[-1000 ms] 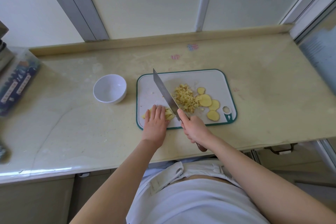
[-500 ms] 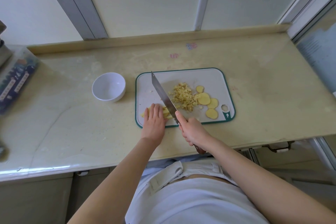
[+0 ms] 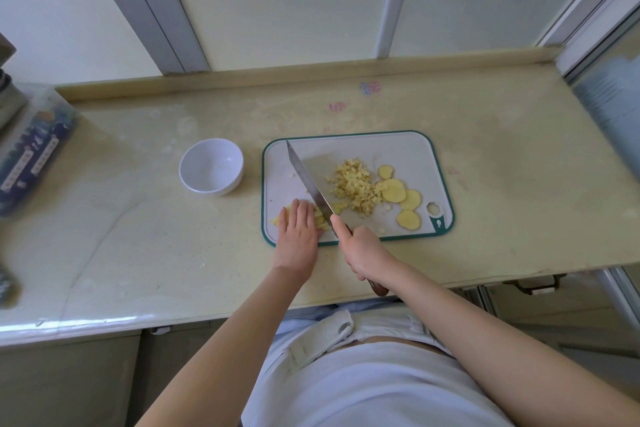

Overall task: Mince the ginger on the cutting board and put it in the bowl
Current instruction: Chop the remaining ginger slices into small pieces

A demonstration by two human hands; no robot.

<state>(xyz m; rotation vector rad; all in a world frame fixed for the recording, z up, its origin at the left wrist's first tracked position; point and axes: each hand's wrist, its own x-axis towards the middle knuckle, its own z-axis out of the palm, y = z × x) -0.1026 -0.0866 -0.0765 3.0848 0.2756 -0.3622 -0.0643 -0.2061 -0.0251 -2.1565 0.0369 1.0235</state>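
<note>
**As the strips are pinned down, the knife is set among the ginger**

Where the view starts, closest in, a white garment [image 3: 363,385] is seen, and two bare forearms are stretched out from it over the pale counter [image 3: 138,225].

At the near edge of the cutting board [image 3: 408,149], the left hand [image 3: 297,230] is laid palm down. Its fingers are held straight and close together, pressed on the ginger strips [image 3: 321,218], with nothing gripped. Just to its right, the right hand [image 3: 363,251] is wrapped tightly round the handle of the knife [image 3: 310,184], with the forefinger stretched along the top of the blade and the dark handle end showing below the wrist. The blade is angled away to the left, its heel right beside the left fingertips and its tip near the board's far left corner. Whether the edge is down on the board cannot be told.

Right of the blade, mid-board, the diced ginger [image 3: 353,187] is heaped. Beyond that, towards the right side, the ginger slices [image 3: 393,190] are lying uncut.

Left of the board and apart from it, the white bowl [image 3: 211,166] is stood upright, with no ginger in it. Far left, a dark printed box [image 3: 31,156] is caught at the frame's edge. At the back, grey window frames [image 3: 138,3] are seen above the counter's raised lip.
</note>
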